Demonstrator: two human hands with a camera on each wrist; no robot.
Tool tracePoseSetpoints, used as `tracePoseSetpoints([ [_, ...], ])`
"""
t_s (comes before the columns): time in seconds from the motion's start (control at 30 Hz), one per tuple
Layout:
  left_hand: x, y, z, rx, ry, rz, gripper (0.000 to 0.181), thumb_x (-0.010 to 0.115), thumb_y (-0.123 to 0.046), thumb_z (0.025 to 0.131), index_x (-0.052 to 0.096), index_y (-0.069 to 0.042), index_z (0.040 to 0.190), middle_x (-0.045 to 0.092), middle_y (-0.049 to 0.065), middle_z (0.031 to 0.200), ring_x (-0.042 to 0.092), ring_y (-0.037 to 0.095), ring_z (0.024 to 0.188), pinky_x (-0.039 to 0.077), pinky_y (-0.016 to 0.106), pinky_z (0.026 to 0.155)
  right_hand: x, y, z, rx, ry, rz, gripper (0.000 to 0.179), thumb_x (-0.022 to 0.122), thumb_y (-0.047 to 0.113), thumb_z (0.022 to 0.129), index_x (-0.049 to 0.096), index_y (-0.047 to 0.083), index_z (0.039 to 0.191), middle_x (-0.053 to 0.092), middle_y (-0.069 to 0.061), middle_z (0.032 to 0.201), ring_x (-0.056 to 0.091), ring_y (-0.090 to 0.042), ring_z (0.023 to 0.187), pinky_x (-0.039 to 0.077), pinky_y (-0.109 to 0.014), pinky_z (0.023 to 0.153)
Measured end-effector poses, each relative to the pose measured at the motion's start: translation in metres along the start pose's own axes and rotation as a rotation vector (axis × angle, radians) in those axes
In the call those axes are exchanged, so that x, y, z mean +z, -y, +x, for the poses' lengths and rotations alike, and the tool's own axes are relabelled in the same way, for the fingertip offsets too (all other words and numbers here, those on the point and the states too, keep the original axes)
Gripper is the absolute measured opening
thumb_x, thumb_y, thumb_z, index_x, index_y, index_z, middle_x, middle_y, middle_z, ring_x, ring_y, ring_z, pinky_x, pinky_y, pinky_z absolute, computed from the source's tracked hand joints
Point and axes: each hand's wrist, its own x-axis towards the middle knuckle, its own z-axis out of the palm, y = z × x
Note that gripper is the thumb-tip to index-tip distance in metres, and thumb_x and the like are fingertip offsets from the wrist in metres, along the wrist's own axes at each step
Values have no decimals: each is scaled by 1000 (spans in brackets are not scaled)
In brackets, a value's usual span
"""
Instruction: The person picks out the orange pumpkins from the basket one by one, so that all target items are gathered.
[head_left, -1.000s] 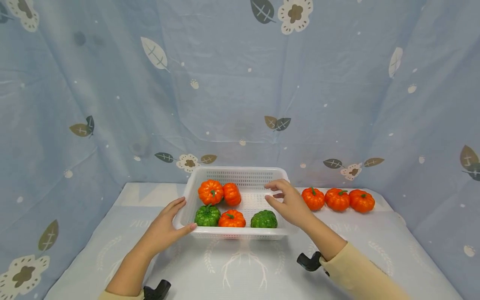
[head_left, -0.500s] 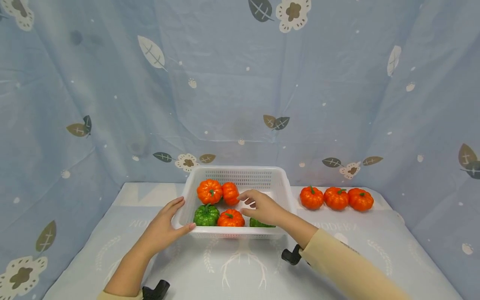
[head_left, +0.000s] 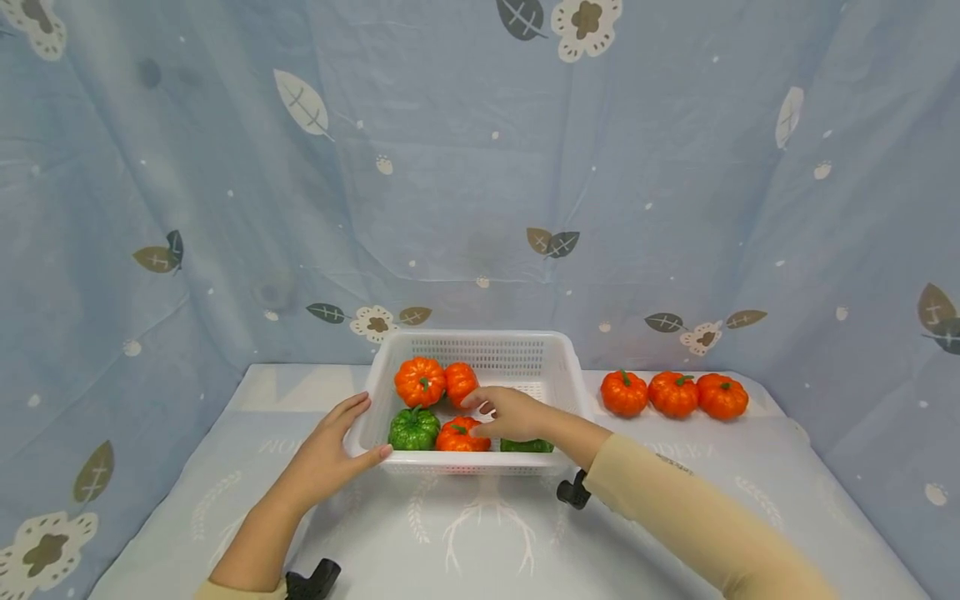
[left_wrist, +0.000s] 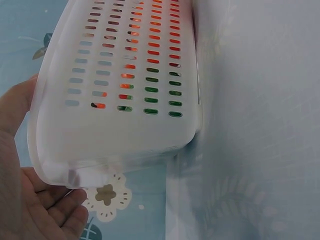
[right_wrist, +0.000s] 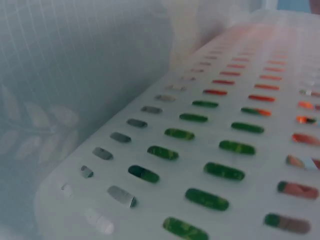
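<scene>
A white perforated plastic basket (head_left: 480,462) stands on the table, holding several small ribbed pumpkins. My left hand (head_left: 330,458) holds its left front corner, thumb at the front rim and fingers along the left side. Over the basket's inside hovers my right hand (head_left: 513,414), its fingers loosely bent and nothing gripped. Its thumb overlaps the front orange pumpkin (head_left: 457,437); contact cannot be told. Behind the fingertips sits another orange pumpkin (head_left: 459,382), beside a larger orange one (head_left: 419,382). A green pumpkin (head_left: 414,429) lies front left; another green pumpkin (head_left: 527,446) is partly hidden below my right hand.
Right of the basket, 3 orange pumpkins stand in a row: a left one (head_left: 623,393), a middle one (head_left: 673,395) and a right one (head_left: 722,397). A blue patterned curtain (head_left: 480,167) hangs behind the white-covered table (head_left: 420,550).
My right hand has moved left from the basket's right side, then slightly lower toward the front orange pumpkin. My left hand has stayed at the basket's corner.
</scene>
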Motion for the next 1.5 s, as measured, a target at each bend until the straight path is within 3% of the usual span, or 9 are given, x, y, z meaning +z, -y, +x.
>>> tracePoseSetpoints([
  [0.23,2,1,0,-13,6,-15,90,75,-52,86,40,0,151,32,14,160,36,44,141,36,67,105,-1,-7,4,13,113,38,55,73,20,93,54,7,143,56,-7,142,51,-28,133,43,-43,108],
  [0.57,0,0,1,-24,17,-10,90,74,-53,87,39,-1,152,30,12,161,35,45,141,36,68,104,1,-13,8,19,182,3,58,75,11,91,54,13,144,57,-1,142,56,-24,127,46,-37,105],
  [0.8,0,-1,1,-10,10,-8,90,73,-53,87,40,0,151,31,14,160,36,46,140,37,68,103,1,-13,8,16,162,-10,55,76,11,90,57,11,141,61,-2,137,60,-21,120,49,-34,101],
  [1.1,2,1,1,-18,9,-2,91,74,-54,86,40,-1,152,31,13,160,37,46,139,37,68,103,-5,-8,2,52,87,-51,57,78,18,89,57,11,141,60,-3,138,60,-24,118,48,-40,102],
  [1.5,3,2,1,-18,5,-1,90,74,-53,86,40,-1,152,31,13,160,36,45,140,36,68,104,-37,1,-27,3,-88,100,59,83,23,83,60,12,137,64,-4,126,64,-19,109,53,-34,94],
])
